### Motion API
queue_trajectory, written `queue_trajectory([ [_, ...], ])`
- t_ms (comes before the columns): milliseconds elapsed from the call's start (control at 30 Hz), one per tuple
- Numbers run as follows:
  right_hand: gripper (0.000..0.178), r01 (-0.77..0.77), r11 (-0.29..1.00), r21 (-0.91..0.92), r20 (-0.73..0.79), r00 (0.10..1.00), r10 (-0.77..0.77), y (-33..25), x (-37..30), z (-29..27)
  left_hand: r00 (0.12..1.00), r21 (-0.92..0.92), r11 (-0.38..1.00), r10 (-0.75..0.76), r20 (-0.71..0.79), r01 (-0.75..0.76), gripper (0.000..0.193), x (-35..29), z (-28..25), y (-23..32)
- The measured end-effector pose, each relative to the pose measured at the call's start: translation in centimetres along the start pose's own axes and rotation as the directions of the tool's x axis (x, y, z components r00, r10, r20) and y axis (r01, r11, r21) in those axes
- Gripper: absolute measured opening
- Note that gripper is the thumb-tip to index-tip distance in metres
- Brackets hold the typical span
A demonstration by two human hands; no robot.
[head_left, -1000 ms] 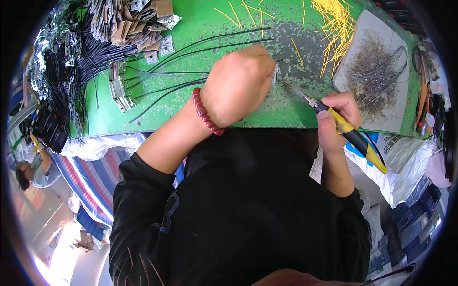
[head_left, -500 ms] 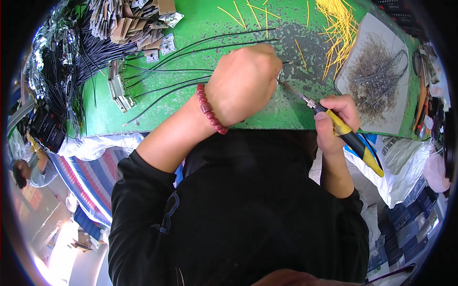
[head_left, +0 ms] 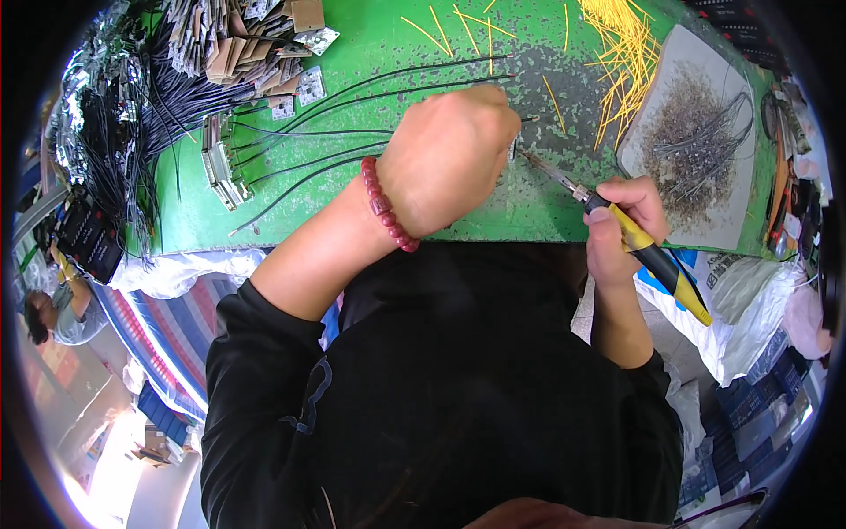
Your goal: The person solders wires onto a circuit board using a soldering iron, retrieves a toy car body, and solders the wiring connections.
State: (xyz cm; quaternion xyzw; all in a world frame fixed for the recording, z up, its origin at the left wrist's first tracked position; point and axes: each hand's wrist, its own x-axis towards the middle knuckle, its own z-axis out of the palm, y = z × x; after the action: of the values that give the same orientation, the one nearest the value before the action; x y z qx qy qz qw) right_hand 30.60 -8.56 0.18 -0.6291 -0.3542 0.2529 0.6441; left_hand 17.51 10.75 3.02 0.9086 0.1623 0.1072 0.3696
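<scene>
Soldering iron with a yellow-and-black handle [head_left: 650, 250] lies pinched between thumb and fingers of the right hand [head_left: 608, 244], right of the frame's centre, its slim metal tip pointing up and leftward. That tip ends just beside a small silvery piece [head_left: 513, 152] at upper centre; whether they touch, I cannot tell. The left hand [head_left: 451, 163], back upward and curled, covers thin black cables [head_left: 423, 67] on the worn green tabletop [head_left: 546, 222]; its fingertips are hidden, so I cannot tell what they pinch. Good work here probably wants the left hand steady, its fingers clear of the likely hot tip, contact brief and light, and the cable ends undisturbed.
</scene>
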Motion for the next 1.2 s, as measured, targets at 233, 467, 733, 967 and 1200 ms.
queue_trajectory([
  [233,0.02,0.028,0.998,-0.055,0.013,1.0,-0.027,-0.1,0.2,0.1,1.0,0.027,1.0,-0.004,0.017,0.004,0.005,0.0,-0.1,0.1],
  [467,0.019,-0.013,0.995,-0.095,0.048,0.999,0.017,-0.5,0.4,0.2,1.0,0.056,0.998,0.001,0.023,-0.002,0.004,0.1,0.0,-0.1],
  [733,0.018,0.076,0.996,0.053,-0.037,0.997,-0.074,0.6,-0.1,-0.1,1.0,0.087,0.996,-0.001,0.028,-0.002,0.004,0.1,-0.2,0.1],
  [967,0.028,0.103,0.994,0.026,-0.249,0.964,-0.093,0.1,0.0,1.4,1.0,0.083,0.997,-0.002,0.006,0.001,0.004,0.1,-0.2,0.3],
  [1200,0.022,-0.046,0.995,-0.088,-0.009,0.999,0.045,-2.1,2.0,1.2,0.995,0.081,0.997,-0.008,-0.099,0.016,0.006,-0.6,0.6,1.0],
])
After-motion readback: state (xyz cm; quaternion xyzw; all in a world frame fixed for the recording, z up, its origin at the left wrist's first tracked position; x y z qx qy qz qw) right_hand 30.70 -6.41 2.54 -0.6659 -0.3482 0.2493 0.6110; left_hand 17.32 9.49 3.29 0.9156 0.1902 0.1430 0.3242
